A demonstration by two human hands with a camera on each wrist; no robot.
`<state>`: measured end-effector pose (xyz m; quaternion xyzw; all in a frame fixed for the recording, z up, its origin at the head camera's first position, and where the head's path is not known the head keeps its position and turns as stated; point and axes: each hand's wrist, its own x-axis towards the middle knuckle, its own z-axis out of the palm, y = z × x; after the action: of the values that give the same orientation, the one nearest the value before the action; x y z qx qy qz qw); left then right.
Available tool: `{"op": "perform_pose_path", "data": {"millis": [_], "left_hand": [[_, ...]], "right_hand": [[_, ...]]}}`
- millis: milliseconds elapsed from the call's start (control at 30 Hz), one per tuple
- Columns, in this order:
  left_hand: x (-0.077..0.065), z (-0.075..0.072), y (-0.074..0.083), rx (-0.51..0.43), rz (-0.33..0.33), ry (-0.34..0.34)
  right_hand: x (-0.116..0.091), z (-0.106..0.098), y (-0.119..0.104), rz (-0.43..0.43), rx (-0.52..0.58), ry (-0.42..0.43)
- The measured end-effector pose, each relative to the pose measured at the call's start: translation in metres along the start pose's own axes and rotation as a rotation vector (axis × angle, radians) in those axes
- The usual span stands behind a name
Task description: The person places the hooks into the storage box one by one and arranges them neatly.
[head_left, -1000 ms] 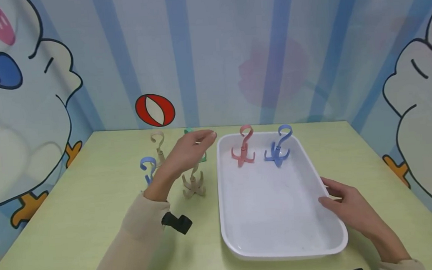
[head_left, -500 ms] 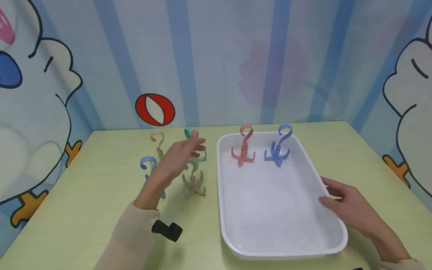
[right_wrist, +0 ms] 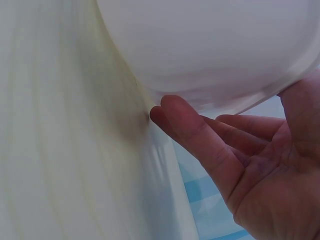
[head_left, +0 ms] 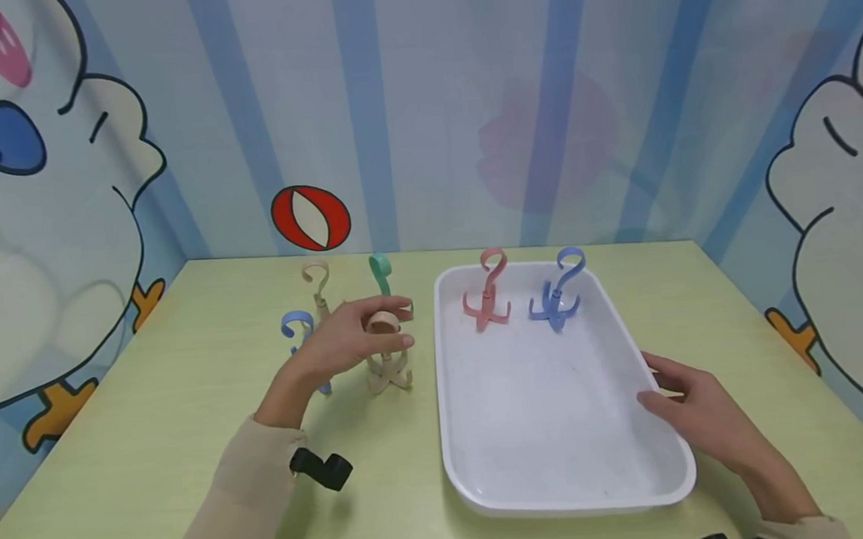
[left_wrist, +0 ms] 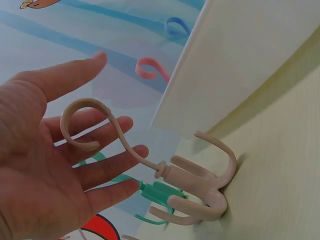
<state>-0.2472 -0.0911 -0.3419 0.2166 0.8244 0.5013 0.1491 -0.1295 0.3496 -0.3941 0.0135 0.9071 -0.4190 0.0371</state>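
A beige four-pronged rotating hook [left_wrist: 200,185] stands prongs-down on the table. My left hand [head_left: 346,334] is around its curved top, thumb and fingers extended and apart; in the left wrist view the hook's curl [left_wrist: 82,102] lies in front of the palm. Behind that hand stand a green hook [head_left: 380,269], a second beige hook [head_left: 317,279] and a blue hook [head_left: 296,321], each partly hidden. To the right is a white tray [head_left: 533,429] holding a pink hook [head_left: 487,303] and a blue hook [head_left: 554,307]. My right hand [head_left: 705,417] holds the tray's right side, thumb over the rim, fingers outside.
The pale yellow-green table [head_left: 151,456] ends at a cloth backdrop [head_left: 437,135] with blue stripes and cartoon figures. The tray's raised left wall [head_left: 440,386] stands close beside the beige hook.
My left hand has come back from near the tray's far left corner, moving left and down to the front beige hook, thumb spreading away from the fingers. The right hand and tray stay put.
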Motion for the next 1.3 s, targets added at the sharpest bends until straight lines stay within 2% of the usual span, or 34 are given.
{"op": "perform_pose_path", "data": {"millis": [300,533,867,1300], "left_hand": [[-0.001,-0.002,-0.015,-0.132,0.077,-0.027],[-0.002,-0.003,-0.026,-0.193,0.12,0.007],[0.001,0.0,-0.041,-0.217,0.131,0.053],[0.001,0.003,-0.038,-0.233,0.152,0.037]], "right_hand": [[0.001,0.0,0.001,0.02,-0.025,0.005],[0.002,0.0,0.001,0.02,-0.025,-0.002],[0.002,0.0,0.0,0.026,-0.015,0.0],[0.002,0.001,0.0,0.026,-0.019,0.008]]}}
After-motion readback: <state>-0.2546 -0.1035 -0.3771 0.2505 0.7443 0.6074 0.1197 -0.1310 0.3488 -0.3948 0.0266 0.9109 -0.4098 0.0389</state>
